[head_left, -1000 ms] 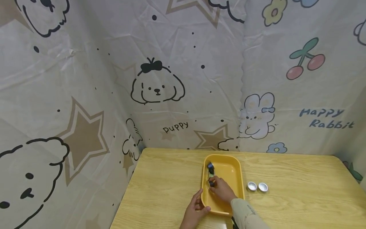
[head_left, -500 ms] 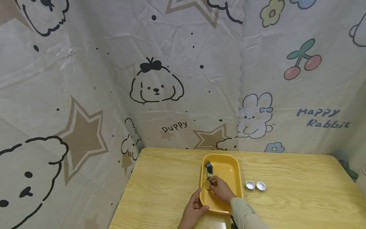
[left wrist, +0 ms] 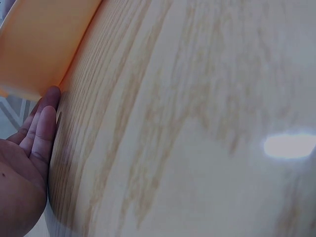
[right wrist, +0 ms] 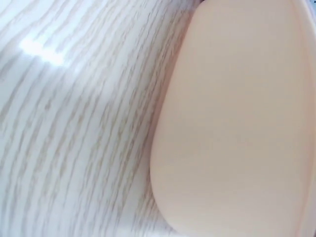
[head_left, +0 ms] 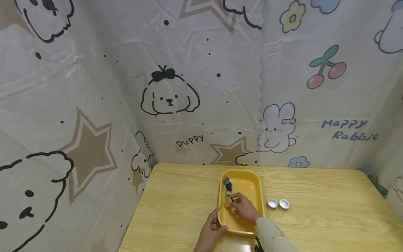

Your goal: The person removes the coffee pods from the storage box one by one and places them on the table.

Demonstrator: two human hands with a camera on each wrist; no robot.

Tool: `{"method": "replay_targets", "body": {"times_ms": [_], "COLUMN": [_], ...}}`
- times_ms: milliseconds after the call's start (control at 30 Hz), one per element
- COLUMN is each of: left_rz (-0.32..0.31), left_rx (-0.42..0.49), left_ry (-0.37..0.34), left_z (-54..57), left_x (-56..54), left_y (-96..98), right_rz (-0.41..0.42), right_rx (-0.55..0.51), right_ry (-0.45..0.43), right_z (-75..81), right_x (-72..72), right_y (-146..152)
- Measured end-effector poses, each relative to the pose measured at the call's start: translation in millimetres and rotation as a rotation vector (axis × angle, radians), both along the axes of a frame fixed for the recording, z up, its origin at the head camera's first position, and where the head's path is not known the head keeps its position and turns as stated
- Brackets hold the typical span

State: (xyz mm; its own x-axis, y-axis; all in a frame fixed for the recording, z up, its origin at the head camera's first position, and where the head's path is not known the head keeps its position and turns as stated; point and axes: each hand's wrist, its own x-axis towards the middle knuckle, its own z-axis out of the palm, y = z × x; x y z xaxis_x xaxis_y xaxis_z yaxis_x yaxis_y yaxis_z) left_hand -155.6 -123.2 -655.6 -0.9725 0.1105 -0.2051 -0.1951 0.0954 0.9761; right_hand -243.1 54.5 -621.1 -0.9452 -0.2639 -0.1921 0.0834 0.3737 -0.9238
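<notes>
In the head view, my left hand (head_left: 211, 231) lies at the near left corner of a yellow tray (head_left: 259, 190), forefinger at the left side and thumb by the front rim. The left wrist view shows its fingers fairly straight, tips against the tray wall. My right hand (head_left: 245, 207) reaches inside the tray and pinches a small round piece with a tan-gold face (head_left: 228, 201) and a dark side; its exact kind is unclear. Beyond it, along the left wall, lie a small light-green piece (head_left: 228, 193) and small dark and blue pieces (head_left: 228, 182), partly overlapping.
Two small silvery round cups (head_left: 272, 203) stand side by side on the wood-grain table (head_left: 318, 217), right of the tray. A cartoon-printed cloth (head_left: 189, 98) hangs behind and at the sides. The right wrist view shows mainly the tray's outer wall (right wrist: 232, 118) and table.
The round piece in my right hand has tilted so its tan-gold face shows more toward the camera. The whole scene shifts slightly left as the head turns. My left hand keeps its place at the tray.
</notes>
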Motion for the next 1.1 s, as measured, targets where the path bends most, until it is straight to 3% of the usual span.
{"method": "replay_targets", "body": {"times_ms": [333, 633, 867, 1100], "left_rz": [-0.004, 0.001, -0.001, 0.01], "left_rx": [-0.032, -0.038, -0.053, -0.053], "left_ry": [0.011, 0.006, 0.013, 0.028], "left_z": [-1.3, 0.3, 3.9, 1.0], "left_x": [-0.2, 0.4, 1.7, 0.3], "left_y": [-1.2, 0.2, 1.3, 1.0], "right_rz": [0.03, 0.047, 0.028, -0.023], "right_rx": [-0.098, -0.118, -0.133, -0.161], "right_ry": [-0.007, -0.015, -0.011, -0.076], "right_z": [14.2, 31.7, 47.1, 59.6], "right_x": [2.7, 4.0, 5.9, 6.1], "right_y": [10.6, 16.4, 22.6, 30.0]}}
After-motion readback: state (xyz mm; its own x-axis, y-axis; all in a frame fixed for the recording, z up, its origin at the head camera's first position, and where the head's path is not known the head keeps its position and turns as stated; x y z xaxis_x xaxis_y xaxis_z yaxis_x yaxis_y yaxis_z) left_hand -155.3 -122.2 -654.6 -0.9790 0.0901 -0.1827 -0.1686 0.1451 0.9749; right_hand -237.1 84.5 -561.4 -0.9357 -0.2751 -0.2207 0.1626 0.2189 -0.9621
